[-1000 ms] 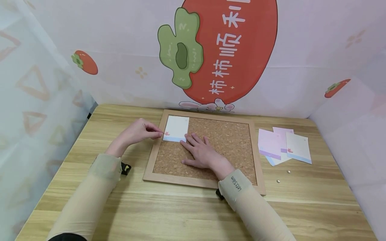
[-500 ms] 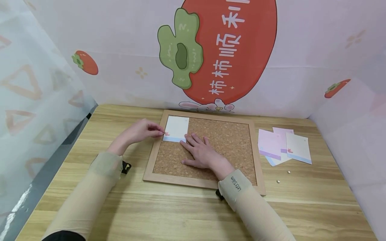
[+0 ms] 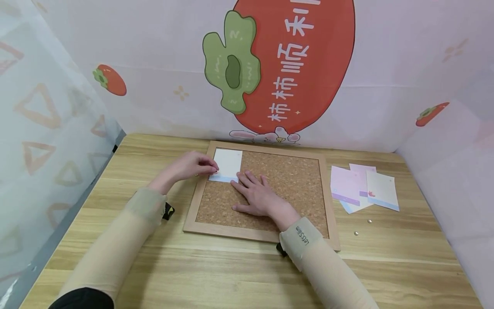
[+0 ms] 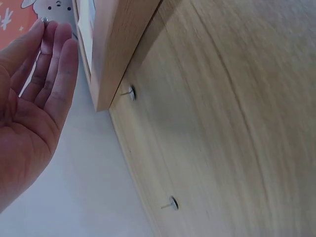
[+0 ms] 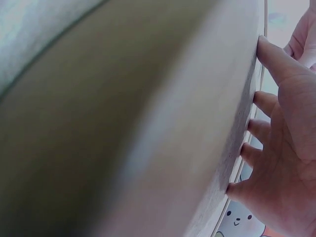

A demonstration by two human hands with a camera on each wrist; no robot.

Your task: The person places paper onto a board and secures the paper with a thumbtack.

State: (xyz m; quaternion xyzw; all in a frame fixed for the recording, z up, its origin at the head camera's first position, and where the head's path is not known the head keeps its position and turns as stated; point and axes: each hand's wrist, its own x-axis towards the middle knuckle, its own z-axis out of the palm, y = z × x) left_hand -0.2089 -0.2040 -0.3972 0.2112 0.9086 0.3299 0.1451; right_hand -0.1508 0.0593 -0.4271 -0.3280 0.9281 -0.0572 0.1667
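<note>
A corkboard (image 3: pixel 285 189) in a light wooden frame lies on the table. A white card (image 3: pixel 228 162) with a blue lower edge lies in its far left corner. My left hand (image 3: pixel 189 166) is over the card's left side, pinching a small thumbtack (image 4: pixel 45 19) between thumb and fingertips. The tack's tip is hidden. With fingers spread, my right hand (image 3: pixel 257 195) rests on the cork, its fingertips touching the card's lower right corner. In the left wrist view, two thumbtacks, one nearer the frame (image 4: pixel 132 93) and another farther off (image 4: pixel 173 202), lie on the table beside the board.
Right of the board, a purple card (image 3: pixel 344 184) overlaps several others, among them a white card (image 3: pixel 382 191). Two small tacks, one farther (image 3: pixel 369 221) and one nearer (image 3: pixel 356 233), lie before them. A printed cloth backdrop (image 3: pixel 162 107) stands behind the wooden table (image 3: pixel 216 274).
My left hand has shifted right, from the card's left edge onto the card, still pinching the tack. The right hand stays in place.
</note>
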